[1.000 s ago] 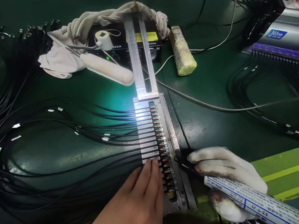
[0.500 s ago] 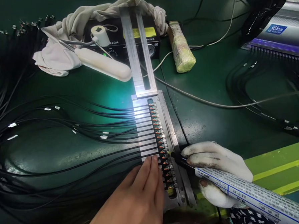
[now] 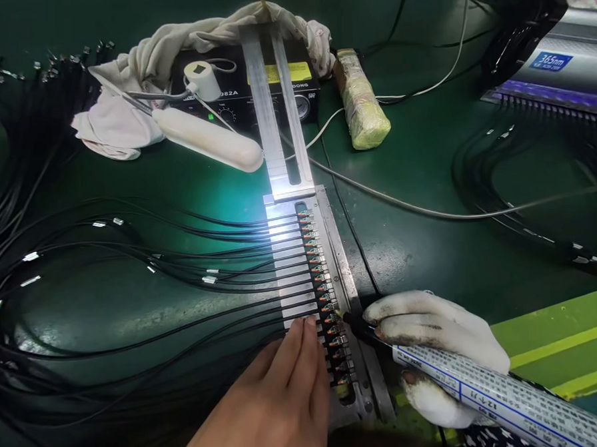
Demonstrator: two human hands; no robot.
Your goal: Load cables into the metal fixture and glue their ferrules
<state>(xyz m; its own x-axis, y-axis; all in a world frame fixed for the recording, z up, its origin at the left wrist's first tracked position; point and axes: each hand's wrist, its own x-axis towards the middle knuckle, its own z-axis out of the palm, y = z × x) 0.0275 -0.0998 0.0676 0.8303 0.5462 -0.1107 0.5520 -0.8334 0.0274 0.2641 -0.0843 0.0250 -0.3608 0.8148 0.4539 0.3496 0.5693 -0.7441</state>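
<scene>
A metal fixture (image 3: 293, 270) holds a row of black cables (image 3: 223, 315), with small metal connectors (image 3: 317, 269) showing orange wires along its slot. My left hand (image 3: 282, 391), bare, rests on the lower part of the row. Its fingers are pressed together and the tips touch the fixture's edge; whatever lies under them is hidden. In a stained white glove, my right hand (image 3: 439, 336) is closed around a printed white glue tube (image 3: 497, 386) with a black nozzle (image 3: 367, 330). The nozzle tip is at the connectors, just right of my left fingertips.
Behind the fixture stands a black control box (image 3: 242, 110) with a white cloth (image 3: 179, 39) draped over it. A white rounded wand (image 3: 209, 140) lies in front. A wrapped block (image 3: 362, 107), a purple-lit 365nm lamp (image 3: 556, 83), cable bundles and a grey cord (image 3: 402, 201) surround it.
The whole scene has shifted slightly downward in view. Both hands and the nozzle keep nearly the same position relative to the fixture.
</scene>
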